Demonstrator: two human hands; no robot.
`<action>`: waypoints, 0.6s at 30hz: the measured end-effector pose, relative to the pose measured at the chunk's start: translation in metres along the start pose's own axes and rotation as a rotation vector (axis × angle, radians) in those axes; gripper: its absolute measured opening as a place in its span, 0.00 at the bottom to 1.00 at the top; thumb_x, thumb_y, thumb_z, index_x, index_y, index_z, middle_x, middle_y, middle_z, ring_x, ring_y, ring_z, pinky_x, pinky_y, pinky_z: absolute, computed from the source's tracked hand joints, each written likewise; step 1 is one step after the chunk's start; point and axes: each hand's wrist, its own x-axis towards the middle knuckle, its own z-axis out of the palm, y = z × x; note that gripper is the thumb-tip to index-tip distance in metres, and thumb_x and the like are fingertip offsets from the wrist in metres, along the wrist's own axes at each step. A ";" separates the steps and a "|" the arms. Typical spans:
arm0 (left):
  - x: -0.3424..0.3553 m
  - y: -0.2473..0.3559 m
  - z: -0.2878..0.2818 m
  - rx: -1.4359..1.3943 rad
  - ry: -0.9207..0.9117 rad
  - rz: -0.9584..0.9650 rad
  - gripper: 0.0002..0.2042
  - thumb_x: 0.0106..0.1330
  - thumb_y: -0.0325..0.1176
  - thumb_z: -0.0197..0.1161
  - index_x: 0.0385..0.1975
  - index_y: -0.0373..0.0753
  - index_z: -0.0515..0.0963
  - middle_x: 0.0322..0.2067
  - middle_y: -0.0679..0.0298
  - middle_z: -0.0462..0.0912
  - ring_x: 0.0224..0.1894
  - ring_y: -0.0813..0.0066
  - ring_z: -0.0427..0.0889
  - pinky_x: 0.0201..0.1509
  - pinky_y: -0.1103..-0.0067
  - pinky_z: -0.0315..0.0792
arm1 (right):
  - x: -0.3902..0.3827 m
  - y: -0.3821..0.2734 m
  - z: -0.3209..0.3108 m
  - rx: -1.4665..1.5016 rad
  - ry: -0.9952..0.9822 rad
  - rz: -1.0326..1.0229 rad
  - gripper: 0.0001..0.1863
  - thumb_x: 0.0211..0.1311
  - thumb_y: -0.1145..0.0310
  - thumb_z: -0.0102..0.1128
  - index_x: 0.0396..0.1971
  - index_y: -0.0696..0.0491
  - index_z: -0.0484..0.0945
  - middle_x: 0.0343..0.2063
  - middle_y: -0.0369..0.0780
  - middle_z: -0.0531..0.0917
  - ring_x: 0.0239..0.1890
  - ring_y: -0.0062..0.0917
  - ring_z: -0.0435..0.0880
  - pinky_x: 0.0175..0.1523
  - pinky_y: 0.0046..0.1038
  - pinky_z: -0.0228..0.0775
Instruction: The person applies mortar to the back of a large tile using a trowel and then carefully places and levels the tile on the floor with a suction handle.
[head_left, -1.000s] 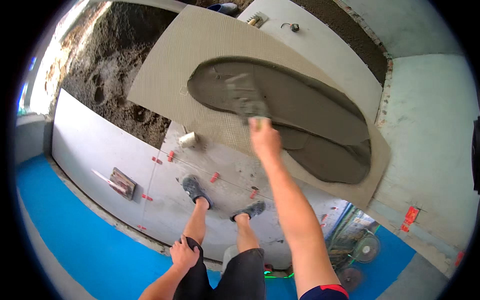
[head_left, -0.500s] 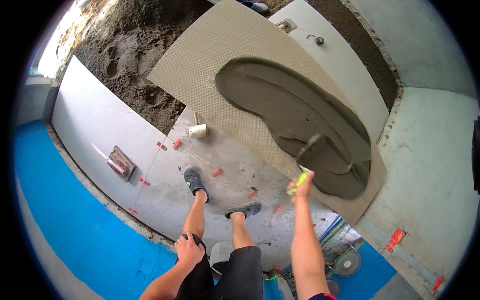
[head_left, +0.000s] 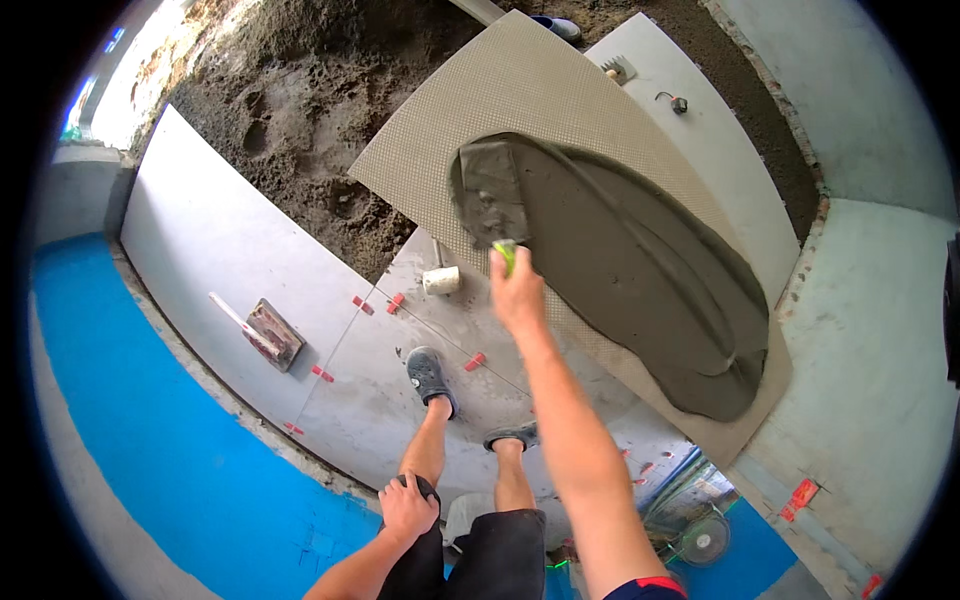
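Note:
Gripped in my right hand [head_left: 518, 295] is a trowel with a yellow-green handle [head_left: 506, 254]. Its blade, smeared with mortar and hard to make out, lies at the left end of a thick grey mortar bed [head_left: 640, 270]. That mortar covers much of a large tan tile [head_left: 560, 90] with a fine grid texture facing up. On my left knee rests my left hand [head_left: 408, 508], fingers apart over the dark shorts, with no tool in it.
A white-headed mallet [head_left: 441, 280] lies near the tan tile. Left of it, a float [head_left: 272, 338] sits on pale tiles with red levelling clips [head_left: 474, 361]. Damp sand [head_left: 290, 130] borders them. A notched spreader [head_left: 618, 70] lies far right; a fan [head_left: 704, 538] stands lower right.
My right hand has swept the trowel from the mortar's near right end to its left end, smoothing the surface between. My left hand stays on the knee; the view has shifted slightly.

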 end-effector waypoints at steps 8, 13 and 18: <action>0.016 -0.002 -0.025 -0.027 -0.065 -0.008 0.38 0.50 0.46 0.61 0.59 0.30 0.61 0.39 0.46 0.74 0.42 0.50 0.76 0.48 0.61 0.67 | -0.066 0.127 -0.138 -0.364 0.335 0.392 0.22 0.65 0.46 0.42 0.46 0.49 0.65 0.33 0.55 0.81 0.37 0.56 0.77 0.40 0.53 0.67; 0.034 0.029 -0.044 -0.071 -0.050 -0.009 0.38 0.50 0.45 0.63 0.60 0.32 0.59 0.39 0.47 0.75 0.42 0.50 0.76 0.48 0.62 0.68 | -0.107 0.217 -0.252 -0.304 0.536 0.596 0.25 0.64 0.43 0.43 0.39 0.52 0.72 0.31 0.54 0.80 0.37 0.55 0.77 0.41 0.50 0.67; 0.061 0.062 -0.069 -0.113 -0.014 -0.030 0.38 0.52 0.46 0.63 0.60 0.32 0.59 0.39 0.46 0.76 0.43 0.49 0.77 0.48 0.61 0.70 | -0.124 0.265 -0.337 -0.091 0.655 0.656 0.19 0.66 0.47 0.46 0.35 0.50 0.70 0.13 0.35 0.71 0.08 0.21 0.68 0.12 0.26 0.60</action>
